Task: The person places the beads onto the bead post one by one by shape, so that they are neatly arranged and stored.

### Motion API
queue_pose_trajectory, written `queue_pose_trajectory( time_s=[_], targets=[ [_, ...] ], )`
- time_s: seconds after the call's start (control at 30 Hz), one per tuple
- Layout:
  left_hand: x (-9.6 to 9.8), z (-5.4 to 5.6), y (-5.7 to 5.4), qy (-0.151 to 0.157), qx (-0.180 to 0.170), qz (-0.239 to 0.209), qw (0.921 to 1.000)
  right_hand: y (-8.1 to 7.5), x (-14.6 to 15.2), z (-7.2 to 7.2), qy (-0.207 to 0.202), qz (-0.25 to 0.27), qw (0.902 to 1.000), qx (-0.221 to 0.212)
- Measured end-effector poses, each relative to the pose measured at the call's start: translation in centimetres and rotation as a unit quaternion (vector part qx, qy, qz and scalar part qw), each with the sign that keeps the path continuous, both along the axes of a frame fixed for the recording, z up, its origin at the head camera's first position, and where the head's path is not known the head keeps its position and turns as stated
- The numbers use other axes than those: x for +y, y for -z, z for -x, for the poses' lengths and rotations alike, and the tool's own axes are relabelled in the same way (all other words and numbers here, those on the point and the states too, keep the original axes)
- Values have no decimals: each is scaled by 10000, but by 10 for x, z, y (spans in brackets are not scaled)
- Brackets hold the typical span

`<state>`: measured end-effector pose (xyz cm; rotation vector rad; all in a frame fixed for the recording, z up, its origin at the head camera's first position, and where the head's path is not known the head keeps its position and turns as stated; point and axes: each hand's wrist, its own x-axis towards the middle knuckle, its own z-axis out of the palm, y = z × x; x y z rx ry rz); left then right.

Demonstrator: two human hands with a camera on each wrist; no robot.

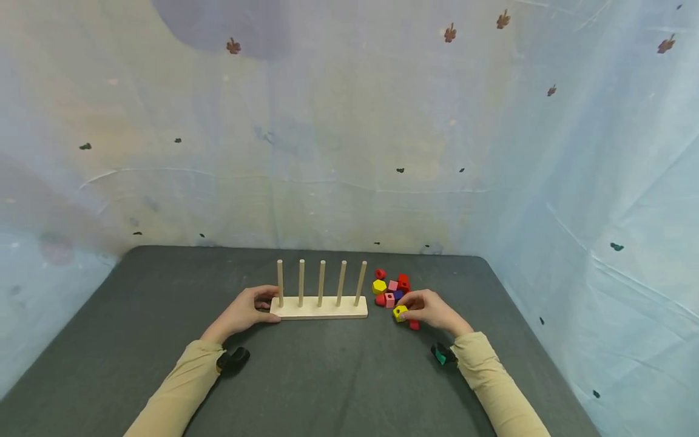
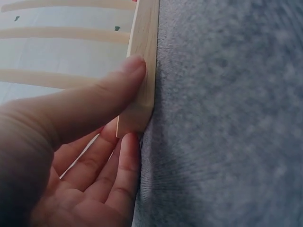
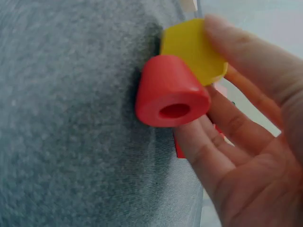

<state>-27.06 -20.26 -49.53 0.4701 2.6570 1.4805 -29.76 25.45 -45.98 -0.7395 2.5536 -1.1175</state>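
Note:
A pale wooden peg stand [image 1: 322,309] with several upright pegs stands on the dark table. At its left end my left hand [image 1: 246,314] grips the base, thumb on the front face of the wood [image 2: 144,42] and fingers round the end. On the right, my right hand [image 1: 432,311] pinches a yellow bead [image 1: 400,314] with a hole through it, between thumb and fingers. A red tapered bead [image 3: 170,92] with a round hole lies close against that yellow bead [image 3: 189,49] in the right wrist view, nearer the camera.
Between the stand and my right hand lies a loose pile of beads: a yellow one [image 1: 379,287], pink ones [image 1: 389,300], a dark purple one [image 1: 398,295] and several red ones [image 1: 403,282]. A pale patterned curtain [image 1: 327,206] hangs behind the table [image 1: 306,382] and along its right.

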Motion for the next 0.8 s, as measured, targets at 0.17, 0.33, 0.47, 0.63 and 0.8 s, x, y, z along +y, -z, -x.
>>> queue_pose_trajectory(
  time_s=[0.17,0.33,0.47,0.63,0.8],
  targets=[
    [2,-1,0,34,-9,33,10000,-7,0,-3,299,333,9989,-154],
    [2,-2,1,31,-89,-16,10000,-20,0,-3,451,1031,9914,-668],
    [1,-2,2,-7,-93,21,10000,-37,-3,-2,572,1225,9876,-803],
    [-1,-1,3,-35,-54,16,10000,-60,-13,-2,806,1198,9877,-606],
    [-2,0,2,35,56,-34,10000,-83,-23,0,872,1298,9874,-259]
  ],
)
